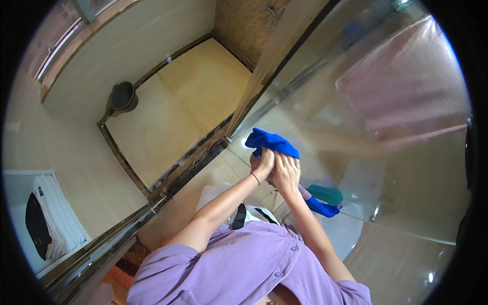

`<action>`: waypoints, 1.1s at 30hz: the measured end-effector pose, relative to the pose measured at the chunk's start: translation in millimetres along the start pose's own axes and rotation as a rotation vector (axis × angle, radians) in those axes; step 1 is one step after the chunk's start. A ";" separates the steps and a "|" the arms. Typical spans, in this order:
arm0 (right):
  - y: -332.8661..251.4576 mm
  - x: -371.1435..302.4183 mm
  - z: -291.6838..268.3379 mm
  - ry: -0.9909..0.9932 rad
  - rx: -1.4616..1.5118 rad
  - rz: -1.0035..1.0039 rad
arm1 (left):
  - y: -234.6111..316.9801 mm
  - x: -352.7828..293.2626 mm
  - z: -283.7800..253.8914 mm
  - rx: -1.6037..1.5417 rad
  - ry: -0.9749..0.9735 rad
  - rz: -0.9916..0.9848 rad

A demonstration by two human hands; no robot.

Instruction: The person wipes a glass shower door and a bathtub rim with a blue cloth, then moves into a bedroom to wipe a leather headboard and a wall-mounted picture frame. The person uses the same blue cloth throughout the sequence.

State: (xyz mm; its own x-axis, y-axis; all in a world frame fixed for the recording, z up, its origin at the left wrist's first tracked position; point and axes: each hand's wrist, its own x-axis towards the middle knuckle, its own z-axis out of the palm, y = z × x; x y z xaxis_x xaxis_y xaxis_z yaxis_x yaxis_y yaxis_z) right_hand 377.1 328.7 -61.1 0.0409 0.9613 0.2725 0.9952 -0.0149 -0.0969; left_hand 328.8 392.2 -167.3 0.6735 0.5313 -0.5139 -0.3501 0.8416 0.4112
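Note:
Both hands are close together in front of me, arms stretched forward, at the edge of the glass shower door. A bright blue cloth (pixel 272 142) bunches up over their fingertips. My left hand (pixel 263 161), with a thin red string on its wrist, is closed on the cloth. Beside it, my right hand (pixel 286 170) grips the cloth too, its fingers bent over the edge. Below my right forearm a second blue piece of fabric (pixel 323 207) shows at the end of a greyish-purple strip. I cannot tell whether it joins the cloth or is a reflection.
The glass door (pixel 325 117) spans the right side, and a pink towel (pixel 401 81) shows there. A dark bucket (pixel 123 96) stands in the shower tray's corner. The raised dark sill (pixel 195 162) borders the tray. Folded white towels (pixel 58 216) fill a niche at left.

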 end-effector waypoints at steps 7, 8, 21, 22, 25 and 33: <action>30.6 -19.2 -121.4 0.474 -0.165 0.179 | 50.2 -86.6 145.2 1.043 -0.059 1.208; 35.1 -17.6 -139.7 0.512 -0.230 0.247 | 61.1 -97.2 168.2 1.083 -0.061 1.343; 121.2 -70.9 -213.5 1.001 -0.211 0.343 | 11.5 -124.1 305.6 1.566 -0.357 2.013; 125.0 -90.3 -189.4 0.941 -0.204 0.400 | 0.0 -120.0 289.2 1.563 -0.381 2.005; 121.5 -136.1 -144.6 0.756 -0.290 0.442 | -32.9 -99.1 219.0 1.917 -0.418 1.735; 162.3 -113.1 -245.6 1.367 -0.105 0.751 | -13.1 -171.2 311.2 1.634 -0.401 1.851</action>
State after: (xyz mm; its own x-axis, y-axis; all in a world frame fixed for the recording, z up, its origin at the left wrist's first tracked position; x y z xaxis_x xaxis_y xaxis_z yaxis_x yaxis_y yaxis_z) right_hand 555.9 150.0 127.5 0.5016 -0.2436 0.8301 0.7098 -0.4327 -0.5558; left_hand 420.7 260.0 149.6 0.5184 0.1020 0.8490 -0.0458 -0.9881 0.1467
